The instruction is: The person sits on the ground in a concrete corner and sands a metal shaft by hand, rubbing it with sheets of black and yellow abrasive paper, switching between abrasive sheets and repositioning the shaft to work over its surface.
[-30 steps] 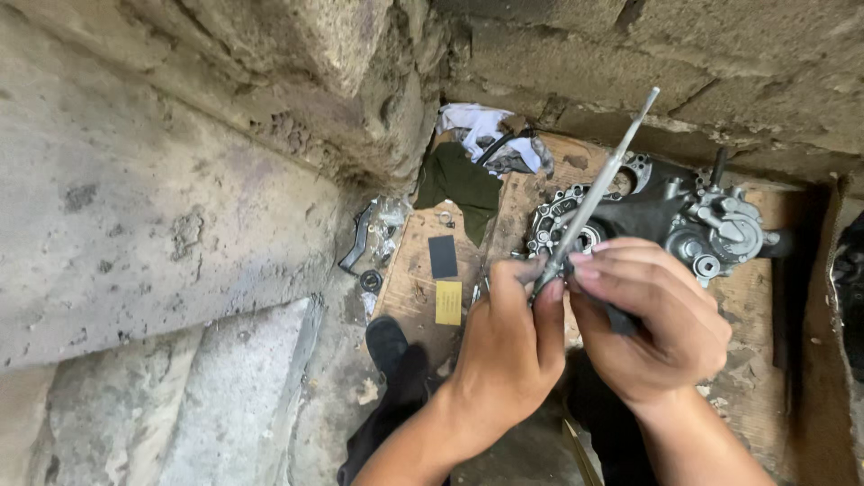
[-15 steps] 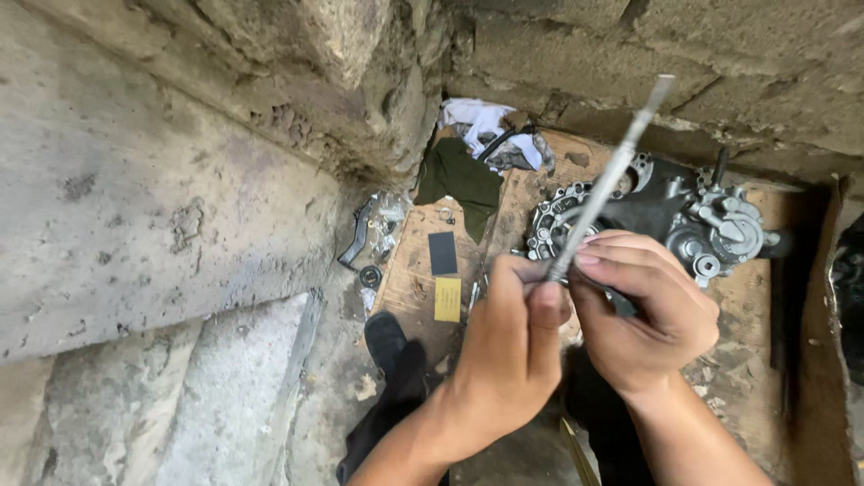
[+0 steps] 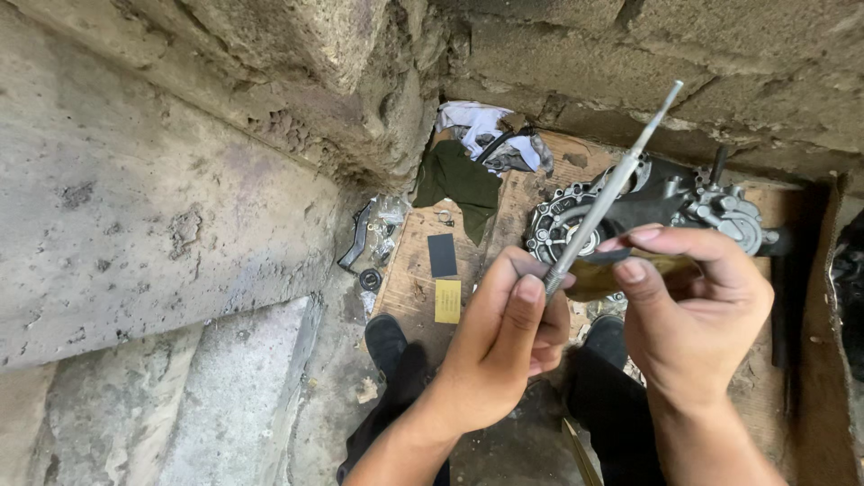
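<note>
Gripping a slim metal rod (image 3: pixel 605 193) by its lower end, the left hand (image 3: pixel 504 346) keeps its grip clenched on the shaft, thumb and forefinger pressed against it, while the rod slants up and to the right toward the rough stone wall (image 3: pixel 180 180), its tip clear in front of the blocks. Beside it, the right hand (image 3: pixel 693 315) pinches a small dark strip (image 3: pixel 621 256) against the rod between thumb and forefinger, its grip closed on that piece; what the strip is made of is hard to tell, and a brownish object behind the fingers is mostly hidden. Beneath both hands, a grey engine casing (image 3: pixel 666 211) with a toothed round part lies on a sheet of worn cardboard (image 3: pixel 414 279), its lower half blocked by the hands and rod. A dark green cloth (image 3: pixel 459 180) and a crumpled white rag (image 3: pixel 486 130) sit at the cardboard's far end, against the wall. Two small cards, one black (image 3: pixel 442 255) and one yellow (image 3: pixel 447 301), lie flat on the cardboard, near loose metal parts (image 3: pixel 373 238) too small to identify. Dark shoes (image 3: pixel 387 342) show below, partly covered by the forearms, and the right edge of the scene is cut off.
</note>
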